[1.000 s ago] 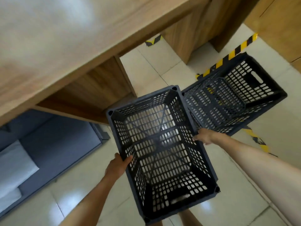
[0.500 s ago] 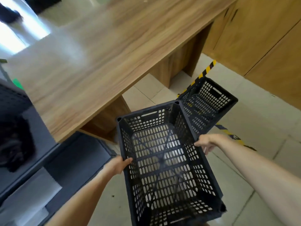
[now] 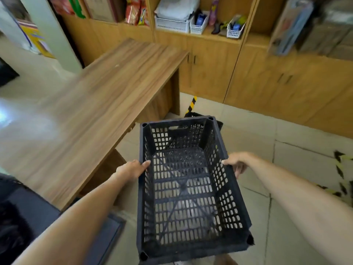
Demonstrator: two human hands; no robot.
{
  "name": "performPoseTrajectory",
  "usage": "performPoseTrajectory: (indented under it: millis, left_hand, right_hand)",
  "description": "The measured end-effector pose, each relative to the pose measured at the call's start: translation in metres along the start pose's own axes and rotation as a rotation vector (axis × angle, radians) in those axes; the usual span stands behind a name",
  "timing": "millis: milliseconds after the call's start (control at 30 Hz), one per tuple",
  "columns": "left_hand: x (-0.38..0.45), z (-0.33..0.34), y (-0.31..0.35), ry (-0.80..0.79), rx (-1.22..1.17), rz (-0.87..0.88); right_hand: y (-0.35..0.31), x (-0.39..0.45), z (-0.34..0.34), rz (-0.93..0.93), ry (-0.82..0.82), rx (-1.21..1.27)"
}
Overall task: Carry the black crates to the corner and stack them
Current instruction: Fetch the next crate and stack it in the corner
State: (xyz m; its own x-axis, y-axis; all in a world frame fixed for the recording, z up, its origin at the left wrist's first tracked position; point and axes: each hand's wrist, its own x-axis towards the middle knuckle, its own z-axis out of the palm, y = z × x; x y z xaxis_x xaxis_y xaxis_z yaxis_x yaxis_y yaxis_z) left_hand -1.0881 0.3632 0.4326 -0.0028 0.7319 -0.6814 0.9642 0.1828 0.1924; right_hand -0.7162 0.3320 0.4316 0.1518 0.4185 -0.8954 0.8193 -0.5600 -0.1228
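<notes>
I hold an empty black perforated crate (image 3: 189,188) level in front of me, above the tiled floor. My left hand (image 3: 131,169) grips its left long rim and my right hand (image 3: 236,161) grips its right long rim. A second black crate (image 3: 219,123) rests on the floor beyond, almost wholly hidden behind the held one; only its far rim and corner show.
A long wooden table (image 3: 91,115) runs along my left. Wooden cabinets (image 3: 257,77) with cluttered shelves fill the wall ahead. Yellow-black floor tape (image 3: 191,104) lies near the table leg, with more tape (image 3: 342,173) at the right. A dark grey sofa (image 3: 28,222) sits at lower left.
The view has tilted up from the floor to the cabinets. The held crate now lines up in front of the floor crate and hides most of it. Both hands keep their grip.
</notes>
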Motion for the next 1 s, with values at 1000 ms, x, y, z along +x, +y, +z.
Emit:
performPoseTrajectory:
  millis: [1000]
  left_hand:
    - [-0.014, 0.023, 0.398, 0.060, 0.646, 0.535]
  right_hand:
    - [0.327, -0.049, -0.067, 0.229, 0.126, 0.546]
